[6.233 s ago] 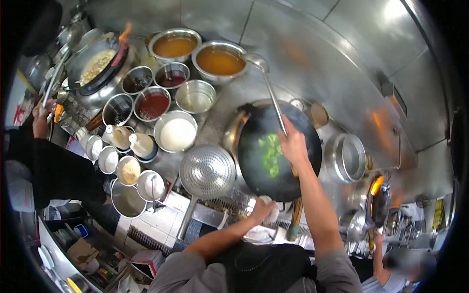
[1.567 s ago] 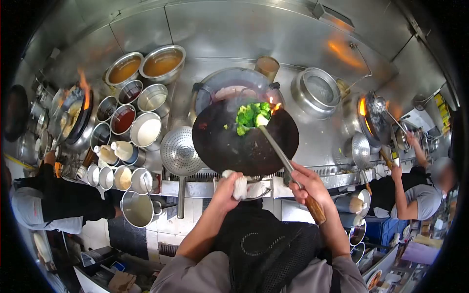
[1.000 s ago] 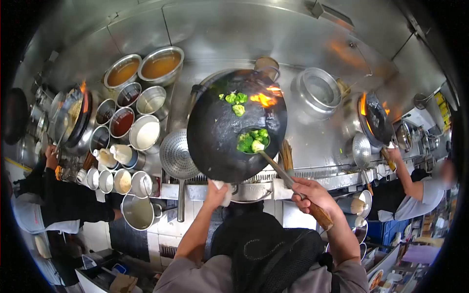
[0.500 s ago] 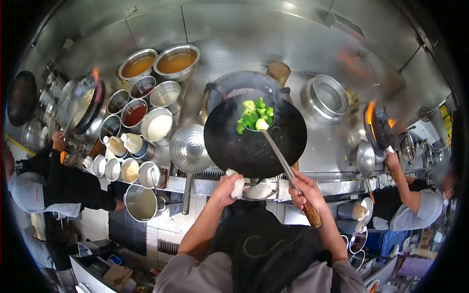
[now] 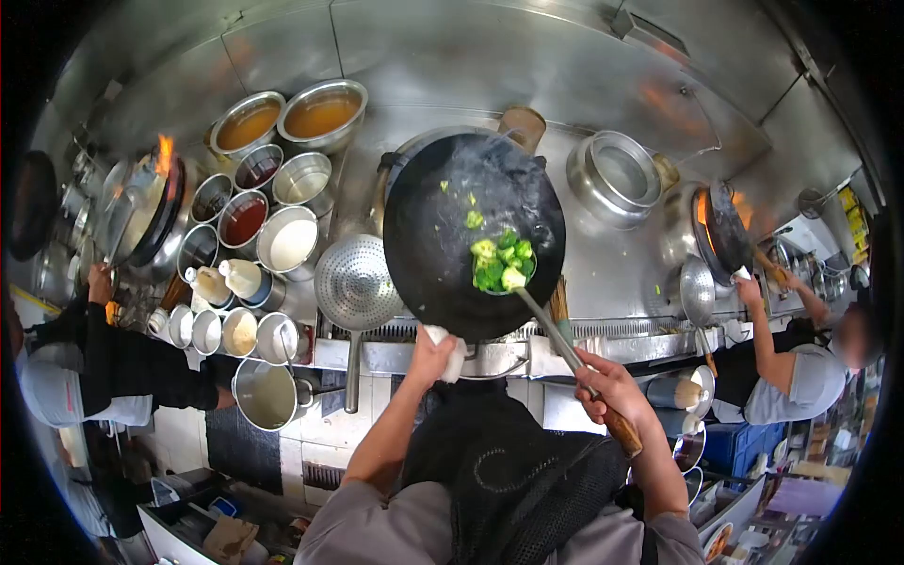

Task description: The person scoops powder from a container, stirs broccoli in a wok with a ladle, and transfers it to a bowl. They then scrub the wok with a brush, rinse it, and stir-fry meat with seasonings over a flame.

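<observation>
A black wok (image 5: 443, 226) sits over the burner in front of me, with steam rising from it. My left hand (image 5: 436, 358) is closed on a folded white cloth (image 5: 454, 363) at the wok's near edge; what the cloth covers is hidden. In my right hand (image 5: 610, 384) is a long-handled ladle (image 5: 554, 330) with a wooden grip. Its bowl is heaped with broccoli (image 5: 499, 264) and hangs over the near right part of the wok. A few loose broccoli pieces (image 5: 473, 218) lie farther back in the wok.
To the left are a perforated strainer (image 5: 356, 282), several sauce containers (image 5: 287, 238) and two bowls of amber liquid (image 5: 326, 115). Metal pots (image 5: 617, 179) stand at right. Co-workers (image 5: 800, 377) work on both sides near flaming woks (image 5: 720, 231).
The wok has moved away from me, toward the back of the burner. My right hand and the ladle have come lower and right. Broccoli pieces now lie loose in the wok.
</observation>
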`<state>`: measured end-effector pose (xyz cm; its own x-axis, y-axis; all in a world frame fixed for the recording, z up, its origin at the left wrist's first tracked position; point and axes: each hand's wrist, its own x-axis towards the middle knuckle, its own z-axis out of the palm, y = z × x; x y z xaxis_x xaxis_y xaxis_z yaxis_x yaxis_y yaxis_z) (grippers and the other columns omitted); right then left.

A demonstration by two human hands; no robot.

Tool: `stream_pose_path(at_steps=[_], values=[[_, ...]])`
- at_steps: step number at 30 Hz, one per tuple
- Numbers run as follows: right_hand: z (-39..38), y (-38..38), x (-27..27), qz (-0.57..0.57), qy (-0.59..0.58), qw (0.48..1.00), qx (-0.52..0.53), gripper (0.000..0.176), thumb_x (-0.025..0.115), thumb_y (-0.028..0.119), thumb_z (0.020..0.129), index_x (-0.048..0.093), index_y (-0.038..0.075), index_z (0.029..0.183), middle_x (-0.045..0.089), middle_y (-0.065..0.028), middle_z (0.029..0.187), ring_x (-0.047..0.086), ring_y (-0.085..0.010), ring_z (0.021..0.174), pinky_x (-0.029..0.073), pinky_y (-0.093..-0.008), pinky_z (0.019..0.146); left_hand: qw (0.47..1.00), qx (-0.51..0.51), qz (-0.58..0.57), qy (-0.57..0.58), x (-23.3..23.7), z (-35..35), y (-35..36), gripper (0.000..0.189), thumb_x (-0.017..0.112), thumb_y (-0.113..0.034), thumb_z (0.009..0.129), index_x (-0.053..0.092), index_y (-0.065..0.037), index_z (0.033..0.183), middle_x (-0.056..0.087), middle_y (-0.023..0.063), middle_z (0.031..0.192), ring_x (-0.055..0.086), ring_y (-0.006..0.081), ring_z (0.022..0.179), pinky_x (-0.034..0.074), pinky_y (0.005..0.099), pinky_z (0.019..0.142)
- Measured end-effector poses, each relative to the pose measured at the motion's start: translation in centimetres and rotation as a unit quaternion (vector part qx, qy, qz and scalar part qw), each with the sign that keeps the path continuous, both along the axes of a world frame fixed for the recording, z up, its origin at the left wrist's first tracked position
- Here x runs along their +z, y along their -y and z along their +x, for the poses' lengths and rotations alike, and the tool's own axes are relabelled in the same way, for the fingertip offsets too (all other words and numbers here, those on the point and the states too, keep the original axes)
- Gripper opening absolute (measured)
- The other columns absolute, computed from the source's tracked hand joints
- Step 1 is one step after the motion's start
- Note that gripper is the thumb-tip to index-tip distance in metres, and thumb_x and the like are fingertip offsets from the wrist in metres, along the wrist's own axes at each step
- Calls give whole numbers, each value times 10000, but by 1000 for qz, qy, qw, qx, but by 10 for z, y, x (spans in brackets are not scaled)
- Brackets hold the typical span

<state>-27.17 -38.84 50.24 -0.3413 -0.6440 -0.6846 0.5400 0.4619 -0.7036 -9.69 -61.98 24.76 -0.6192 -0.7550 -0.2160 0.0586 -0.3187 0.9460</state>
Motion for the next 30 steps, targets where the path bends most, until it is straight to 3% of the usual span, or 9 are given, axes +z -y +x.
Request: stream_pose_path(at_steps=[5, 12, 17, 19, 21, 23, 26, 29, 30], values=[[0, 14, 13, 1, 50, 999, 9, 558, 576, 174, 976, 368, 89, 1487, 494, -24, 687, 426, -64, 436, 377, -238, 369, 968, -5, -241, 68, -29, 27, 8, 689, 634, -79, 815, 285, 6, 1402, 524, 190, 1288, 528, 326, 1181, 407, 374, 1021], [6, 28, 48, -116, 2, 993, -17, 510, 532, 147, 1000, 383, 129, 1488, 486, -30, 690, 390, -66, 411, 336, -232, 341, 970, -10, -217, 111, -6, 27, 1, 711, 636, -121, 813, 269, 3, 1408, 567, 272, 1224, 556, 436, 1165, 435, 422, 986], [-7, 33, 17, -157, -31, 986, -50, 515, 554, 134, 995, 397, 162, 1485, 486, -30, 692, 387, -70, 408, 339, -225, 346, 971, 0, -218, 96, -15, 12, 8, 674, 611, -96, 809, 290, 12, 1392, 576, 223, 1220, 583, 382, 1130, 452, 413, 963], [-10, 34, 5, -184, -22, 981, -48, 518, 554, 129, 995, 394, 166, 1486, 487, -28, 694, 388, -70, 410, 346, -233, 348, 999, 7, -30, 34, -15, 2, 7, 605, 604, -85, 813, 345, 13, 1351, 576, 175, 1207, 593, 324, 1087, 460, 394, 958], [-13, 33, -4, -196, -11, 979, -47, 518, 553, 129, 997, 393, 172, 1487, 488, -27, 698, 390, -68, 412, 356, -238, 349, 998, 33, -55, 22, 0, -15, 14, 460, 606, -76, 817, 458, -3, 1247, 612, 132, 1103, 621, 265, 983, 508, 388, 873], [-13, 31, -8, -185, -12, 982, -41, 532, 561, 133, 994, 383, 174, 1494, 493, -25, 695, 402, -68, 414, 372, -239, 355, 986, -3, 154, 58, 32, -31, 25, 309, 594, -76, 827, 550, -17, 1127, 644, 112, 982, 646, 229, 863, 537, 393, 740], [-16, 29, -14, -169, -14, 985, -21, 554, 576, 146, 988, 370, 178, 1502, 501, -22, 689, 421, -71, 418, 387, -240, 361, 978, -7, 207, -7, 21, -64, 49, 178, 587, -96, 858, 571, -37, 1026, 646, 101, 836, 638, 232, 684, 534, 386, 565], [-26, 25, -17, -150, -6, 989, 2, 573, 587, 155, 984, 357, 179, 1509, 506, -18, 681, 433, -73, 421, 394, -242, 367, 963, 16, 268, -20, 18, -88, 68, 185, 596, -130, 872, 555, -45, 1030, 631, 103, 807, 634, 234, 637, 531, 372, 535], [-33, 24, -18, -149, -2, 989, 14, 573, 587, 155, 984, 357, 179, 1509, 506, -18, 681, 433, -73, 421, 394, -242, 367, 973, 17, 230, 7, 1, -92, 70, 260, 613, -294, 940, 555, -63, 1044, 622, 83, 812, 632, 218, 648, 529, 368, 533]])
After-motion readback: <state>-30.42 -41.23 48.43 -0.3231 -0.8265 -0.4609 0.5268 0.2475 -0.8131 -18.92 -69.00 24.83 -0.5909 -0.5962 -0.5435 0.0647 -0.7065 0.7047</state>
